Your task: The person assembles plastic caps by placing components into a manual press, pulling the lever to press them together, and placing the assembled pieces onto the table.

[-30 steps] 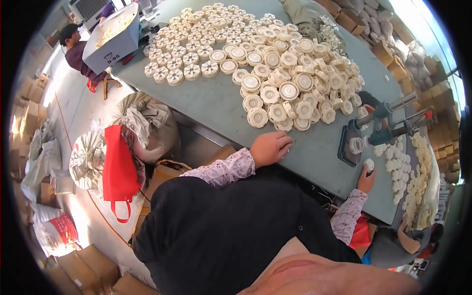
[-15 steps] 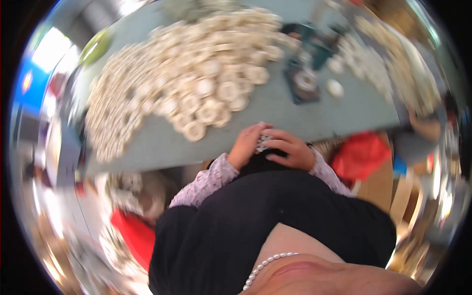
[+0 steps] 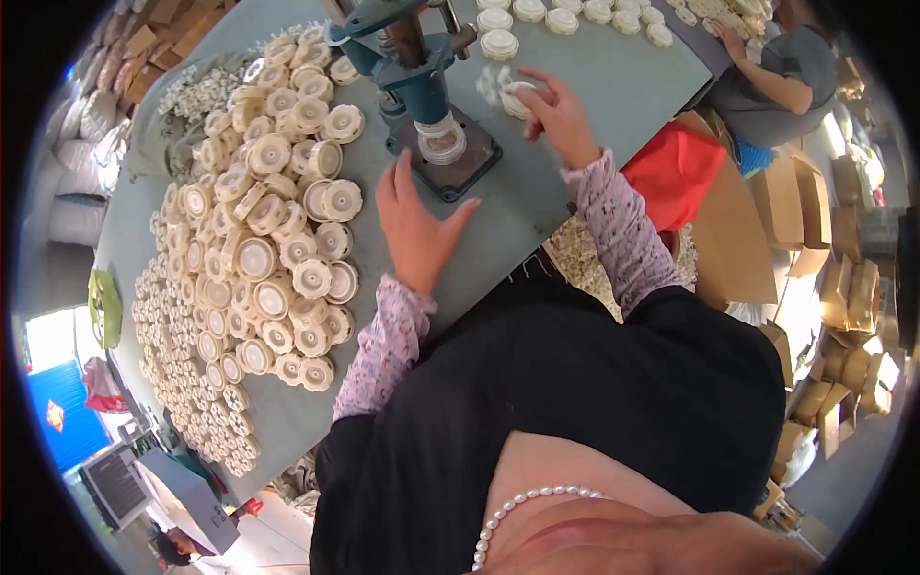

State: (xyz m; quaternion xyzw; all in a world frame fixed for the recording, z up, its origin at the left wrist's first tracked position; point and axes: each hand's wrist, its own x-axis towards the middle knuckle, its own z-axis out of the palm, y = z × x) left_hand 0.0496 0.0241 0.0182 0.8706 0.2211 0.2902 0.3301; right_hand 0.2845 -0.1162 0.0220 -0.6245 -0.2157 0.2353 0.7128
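Note:
A dark green hand press [image 3: 422, 96] stands on the table, with a round off-white plastic part [image 3: 441, 142] on its base under the ram. Beside the base my left hand [image 3: 414, 222] is open, thumb and fingers spread, holding nothing. To the right of the press, my right hand [image 3: 561, 120] has its fingers apart, close to a white round part [image 3: 518, 100] on the table. Several small white pieces [image 3: 492, 84], blurred, lie or fall just left of that part. Whether the right fingertips touch the round part is hard to see.
A large heap of cream round plastic parts [image 3: 259, 259] covers the table's left side, with small ring-like parts [image 3: 182, 335] at its near left. White assembled pieces [image 3: 561, 19] stand at the far edge. Another person [image 3: 786, 77] works at right, beyond a red cloth [image 3: 676, 172] and cardboard boxes [image 3: 800, 206].
My hands, earlier together around small white pieces at the table's near edge, have parted and moved forward to either side of the press. The view has turned, and small pieces now show beside my right hand.

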